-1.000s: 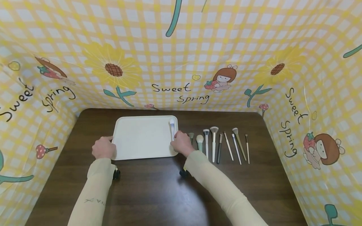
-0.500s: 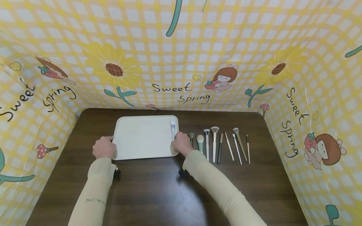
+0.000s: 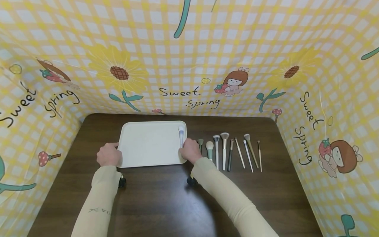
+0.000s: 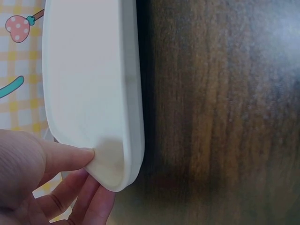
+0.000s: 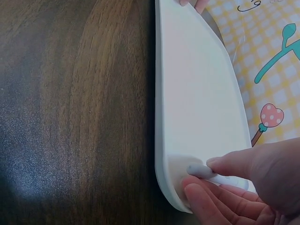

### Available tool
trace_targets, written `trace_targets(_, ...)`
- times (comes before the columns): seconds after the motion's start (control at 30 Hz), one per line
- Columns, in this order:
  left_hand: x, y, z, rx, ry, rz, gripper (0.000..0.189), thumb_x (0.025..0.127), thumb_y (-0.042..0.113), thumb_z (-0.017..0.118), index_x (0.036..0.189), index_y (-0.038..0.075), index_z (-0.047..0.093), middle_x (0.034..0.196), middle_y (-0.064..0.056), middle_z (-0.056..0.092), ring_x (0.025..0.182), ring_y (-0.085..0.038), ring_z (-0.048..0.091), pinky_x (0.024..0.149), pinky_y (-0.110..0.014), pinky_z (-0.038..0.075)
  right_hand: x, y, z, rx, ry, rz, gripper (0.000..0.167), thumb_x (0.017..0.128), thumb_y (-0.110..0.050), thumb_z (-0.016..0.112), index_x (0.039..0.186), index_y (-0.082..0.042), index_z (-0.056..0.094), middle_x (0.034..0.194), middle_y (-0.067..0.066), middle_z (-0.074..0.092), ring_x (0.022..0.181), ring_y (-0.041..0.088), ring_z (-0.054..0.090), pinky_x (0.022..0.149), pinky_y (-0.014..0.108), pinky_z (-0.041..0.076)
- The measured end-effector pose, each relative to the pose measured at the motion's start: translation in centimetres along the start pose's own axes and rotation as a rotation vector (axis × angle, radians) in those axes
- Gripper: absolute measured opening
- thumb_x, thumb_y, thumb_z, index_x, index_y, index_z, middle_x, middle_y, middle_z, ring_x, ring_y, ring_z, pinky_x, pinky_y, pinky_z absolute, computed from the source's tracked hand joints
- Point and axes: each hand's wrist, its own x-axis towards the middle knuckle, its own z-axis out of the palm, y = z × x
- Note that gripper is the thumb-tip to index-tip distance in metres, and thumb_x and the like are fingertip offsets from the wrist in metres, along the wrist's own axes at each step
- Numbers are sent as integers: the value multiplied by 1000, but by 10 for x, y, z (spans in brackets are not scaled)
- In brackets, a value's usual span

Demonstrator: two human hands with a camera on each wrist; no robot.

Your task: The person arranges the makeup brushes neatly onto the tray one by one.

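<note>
A white rectangular tray [image 3: 149, 144] lies on the table. My left hand [image 3: 109, 154] holds its left end; in the left wrist view the thumb lies on the rim and the other fingers go beneath the edge. A makeup brush [image 3: 181, 132] with a pale bluish head lies along the tray's right side, bristles pointing away from me. At that end my right hand [image 3: 190, 150] pinches the brush by its handle. The right wrist view shows the white handle end [image 5: 199, 171] between thumb and fingers, low over the tray surface.
Right of the tray several makeup brushes lie in a row, among them a green-handled brush [image 3: 209, 148], a large white-handled brush [image 3: 224, 154] and a thin brush [image 3: 259, 156]. A yellow checked cloth [image 3: 165, 65] walls the dark wooden table [image 3: 154, 204] at back and sides.
</note>
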Motion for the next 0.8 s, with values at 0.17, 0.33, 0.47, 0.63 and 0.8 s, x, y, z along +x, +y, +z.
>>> trace_targets(0.17, -1, 0, 0, 3, 4, -10, 49, 93, 5, 50, 140, -1, 58, 133, -38, 53, 69, -37, 57, 52, -43, 47, -1, 1, 0, -12, 13, -21, 39, 89, -13, 68, 54, -12, 52, 48, -2, 45, 47, 14, 42, 43, 26, 39)
trace_targets(0.33, 0, 0, 1, 5, -4, -16, 49, 93, 6, 50, 141, -1, 57, 135, -38, 52, 68, -37, 57, 53, -42, 47, -3, 1, 0, -34, 42, -46, 40, 87, -12, 69, 51, -12, 51, 45, -4, 44, 46, 14, 43, 42, 25, 38)
trace_targets(0.47, 1, 0, 1, 3, -6, -16, 49, 93, 6, 51, 141, -1, 57, 136, -38, 51, 69, -37, 57, 53, -42, 46, -3, 1, 1, -22, 52, -47, 40, 86, -10, 69, 51, -13, 50, 44, -5, 42, 44, 13, 42, 41, 24, 37)
trace_targets(0.63, 3, -1, 2, -1, -14, -24, 49, 94, 6, 51, 142, 0, 57, 136, -37, 51, 68, -36, 57, 54, -42, 46, -4, 1, 0, -16, 44, -36, 40, 86, -12, 71, 52, -12, 51, 45, -4, 46, 45, 14, 45, 43, 25, 39)
trace_targets(0.8, 4, -2, 2, 0, -11, -27, 49, 93, 6, 51, 142, 0, 57, 137, -37, 51, 71, -38, 57, 54, -43, 46, -6, -2, -8, 18, 49, -33, 25, 89, -19, 73, 68, -9, 63, 61, 0, 59, 57, 16, 54, 51, 27, 48)
